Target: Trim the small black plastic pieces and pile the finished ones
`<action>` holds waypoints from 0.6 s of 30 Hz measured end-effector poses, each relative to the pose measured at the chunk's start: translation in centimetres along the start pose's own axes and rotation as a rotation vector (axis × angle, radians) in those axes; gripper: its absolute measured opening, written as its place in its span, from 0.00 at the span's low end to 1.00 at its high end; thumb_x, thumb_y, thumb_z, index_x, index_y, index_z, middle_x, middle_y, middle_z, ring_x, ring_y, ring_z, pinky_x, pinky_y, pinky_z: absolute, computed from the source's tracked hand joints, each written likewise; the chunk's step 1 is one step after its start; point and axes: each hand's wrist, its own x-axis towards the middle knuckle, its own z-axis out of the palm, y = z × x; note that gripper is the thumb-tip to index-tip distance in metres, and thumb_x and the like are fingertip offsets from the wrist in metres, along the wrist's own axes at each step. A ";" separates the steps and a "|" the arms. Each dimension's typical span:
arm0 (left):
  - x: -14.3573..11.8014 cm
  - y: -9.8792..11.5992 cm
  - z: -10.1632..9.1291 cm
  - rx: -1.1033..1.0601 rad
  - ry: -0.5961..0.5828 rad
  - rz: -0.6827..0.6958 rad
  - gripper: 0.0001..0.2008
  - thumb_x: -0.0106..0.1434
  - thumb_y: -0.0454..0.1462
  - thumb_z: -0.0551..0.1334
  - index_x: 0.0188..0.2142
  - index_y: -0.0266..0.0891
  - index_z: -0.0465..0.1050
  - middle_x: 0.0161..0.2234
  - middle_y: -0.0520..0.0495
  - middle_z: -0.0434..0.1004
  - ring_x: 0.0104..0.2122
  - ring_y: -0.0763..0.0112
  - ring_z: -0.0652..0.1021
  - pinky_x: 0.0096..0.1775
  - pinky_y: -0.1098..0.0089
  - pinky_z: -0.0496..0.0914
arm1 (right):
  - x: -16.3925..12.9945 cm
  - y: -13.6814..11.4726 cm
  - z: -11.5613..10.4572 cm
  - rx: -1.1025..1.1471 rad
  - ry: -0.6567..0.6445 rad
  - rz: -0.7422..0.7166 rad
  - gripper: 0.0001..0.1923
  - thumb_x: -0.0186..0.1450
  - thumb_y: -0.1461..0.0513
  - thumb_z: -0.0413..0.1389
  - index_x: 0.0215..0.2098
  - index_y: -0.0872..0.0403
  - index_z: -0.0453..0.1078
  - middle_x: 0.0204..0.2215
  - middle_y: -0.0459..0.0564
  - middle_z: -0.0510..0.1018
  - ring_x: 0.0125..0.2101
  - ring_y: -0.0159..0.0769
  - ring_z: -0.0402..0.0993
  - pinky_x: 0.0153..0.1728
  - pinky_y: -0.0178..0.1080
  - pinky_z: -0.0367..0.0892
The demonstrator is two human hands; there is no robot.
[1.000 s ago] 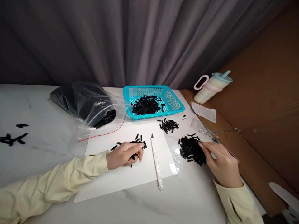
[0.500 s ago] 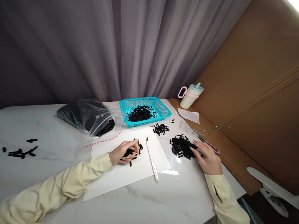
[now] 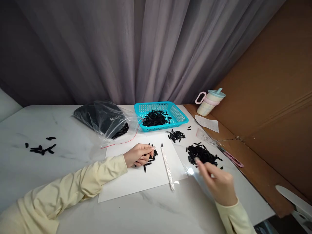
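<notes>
step: sorting black pieces | left hand curled on a few pieces on the paper sheet | right hand blurred, grip unclear, just before the pile | next: steady pinch of one piece

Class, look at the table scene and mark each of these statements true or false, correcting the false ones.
1. The turquoise basket holds black pieces. True.
2. The craft knife lies on the white sheet. True.
3. The left hand rests on the bare marble. False: it rests on the white sheet, over a few black pieces.
4. The lidded cup stands at the table's left end. False: it stands at the right, by the cardboard.
5. The right hand is near the black pile on clear plastic. True.
</notes>
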 end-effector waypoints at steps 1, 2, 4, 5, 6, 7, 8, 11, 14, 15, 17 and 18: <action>0.1 0.1 -0.1 -0.031 0.006 0.005 0.16 0.55 0.46 0.63 0.24 0.35 0.65 0.11 0.62 0.50 0.09 0.87 0.48 0.10 0.84 0.40 | 0.3 -1.6 0.5 0.036 -0.112 -0.053 0.22 0.67 0.61 0.48 0.15 0.53 0.56 0.10 0.40 0.60 0.11 0.24 0.53 0.15 0.32 0.51; 0.2 0.2 -0.3 -0.066 0.014 0.011 0.15 0.55 0.45 0.64 0.24 0.35 0.65 0.11 0.62 0.50 0.09 0.87 0.48 0.10 0.84 0.40 | 0.5 -3.1 1.0 0.054 -0.244 -0.086 0.20 0.68 0.61 0.46 0.18 0.53 0.56 0.12 0.40 0.62 0.12 0.25 0.55 0.16 0.32 0.51; 0.4 0.4 -0.6 -0.147 0.029 0.022 0.13 0.57 0.42 0.62 0.24 0.35 0.65 0.11 0.62 0.49 0.09 0.87 0.48 0.09 0.84 0.40 | 0.8 -5.5 2.1 0.022 -0.437 -0.163 0.15 0.67 0.60 0.45 0.22 0.53 0.57 0.16 0.42 0.67 0.13 0.26 0.59 0.16 0.33 0.49; 0.4 0.5 -0.8 -0.191 0.035 0.023 0.13 0.58 0.41 0.61 0.23 0.35 0.64 0.11 0.62 0.48 0.08 0.87 0.48 0.09 0.84 0.40 | 1.0 -6.2 2.5 -0.015 -0.502 -0.197 0.13 0.67 0.62 0.44 0.24 0.53 0.57 0.18 0.42 0.68 0.14 0.27 0.60 0.15 0.33 0.47; 0.5 0.6 -1.0 -0.236 0.040 0.021 0.13 0.59 0.40 0.60 0.22 0.35 0.63 0.11 0.62 0.48 0.08 0.86 0.48 0.09 0.84 0.41 | 1.1 -6.6 2.9 -0.054 -0.542 -0.224 0.11 0.66 0.64 0.44 0.25 0.53 0.57 0.19 0.43 0.69 0.15 0.28 0.62 0.15 0.34 0.45; 0.5 0.7 -1.2 -0.282 0.046 0.018 0.14 0.60 0.39 0.59 0.21 0.35 0.61 0.11 0.62 0.48 0.08 0.86 0.48 0.08 0.84 0.41 | 1.2 -6.7 3.2 -0.089 -0.565 -0.239 0.10 0.64 0.66 0.43 0.25 0.53 0.57 0.20 0.44 0.69 0.16 0.29 0.63 0.15 0.35 0.43; 0.5 0.9 -1.3 -0.330 0.053 0.017 0.16 0.62 0.38 0.57 0.20 0.36 0.59 0.11 0.62 0.48 0.08 0.86 0.48 0.08 0.83 0.41 | 1.3 -6.6 3.4 -0.115 -0.572 -0.245 0.10 0.63 0.68 0.42 0.26 0.53 0.56 0.20 0.44 0.69 0.16 0.30 0.64 0.15 0.35 0.42; 0.3 1.3 -1.2 -0.473 0.086 0.030 0.19 0.66 0.37 0.50 0.18 0.38 0.53 0.11 0.61 0.46 0.07 0.85 0.48 0.07 0.82 0.40 | 1.8 -6.0 3.3 -0.148 -0.565 -0.248 0.09 0.62 0.70 0.43 0.27 0.53 0.57 0.21 0.46 0.70 0.19 0.33 0.66 0.17 0.36 0.42; -0.2 1.7 -0.4 -0.591 0.129 0.052 0.21 0.68 0.36 0.45 0.17 0.38 0.51 0.11 0.61 0.44 0.07 0.85 0.49 0.07 0.81 0.40 | 2.7 -6.5 3.2 -0.085 -0.579 -0.252 0.06 0.65 0.65 0.46 0.29 0.54 0.59 0.23 0.48 0.72 0.23 0.35 0.69 0.19 0.35 0.45; -0.4 1.8 0.0 -0.623 0.145 0.060 0.21 0.68 0.36 0.45 0.17 0.38 0.50 0.11 0.61 0.44 0.06 0.85 0.50 0.07 0.81 0.41 | 3.0 -7.0 3.3 -0.019 -0.600 -0.230 0.06 0.66 0.62 0.47 0.30 0.54 0.60 0.24 0.48 0.72 0.24 0.35 0.69 0.20 0.35 0.46; -0.6 1.8 0.6 -0.677 0.178 0.076 0.21 0.68 0.35 0.45 0.18 0.38 0.50 0.11 0.60 0.45 0.06 0.85 0.51 0.07 0.81 0.42 | 3.7 -8.4 3.9 0.203 -0.676 -0.109 0.08 0.65 0.59 0.49 0.30 0.54 0.60 0.25 0.50 0.73 0.24 0.36 0.69 0.21 0.35 0.45; -0.6 1.8 0.9 -0.700 0.195 0.086 0.20 0.68 0.35 0.46 0.18 0.38 0.50 0.11 0.60 0.45 0.06 0.85 0.52 0.07 0.81 0.42 | 4.0 -9.1 4.4 0.329 -0.715 -0.024 0.10 0.65 0.58 0.50 0.28 0.54 0.60 0.25 0.50 0.73 0.24 0.36 0.68 0.21 0.35 0.45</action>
